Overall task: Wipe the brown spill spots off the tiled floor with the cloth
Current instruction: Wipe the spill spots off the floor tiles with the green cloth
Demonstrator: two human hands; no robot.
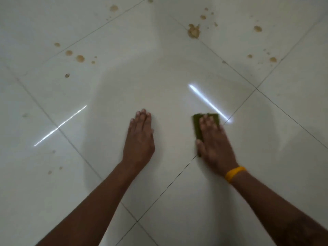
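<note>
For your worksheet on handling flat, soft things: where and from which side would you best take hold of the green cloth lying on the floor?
The green cloth lies flat on the tiled floor under the right hand, so only thin edges offer purchase. Its far edge and left edge show past the fingers. Probably best: come from above, press the palm flat, and curl the fingers over the far edge.

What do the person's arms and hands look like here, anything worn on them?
Both forearms are bare, with no sleeves in view and no gloves. The right hand has a yellow wristband around its wrist, a plain smooth band with no markings I can make out. The left hand and its wrist carry nothing: no ring, watch or band shows. The right hand's edges are slightly blurred.
</note>
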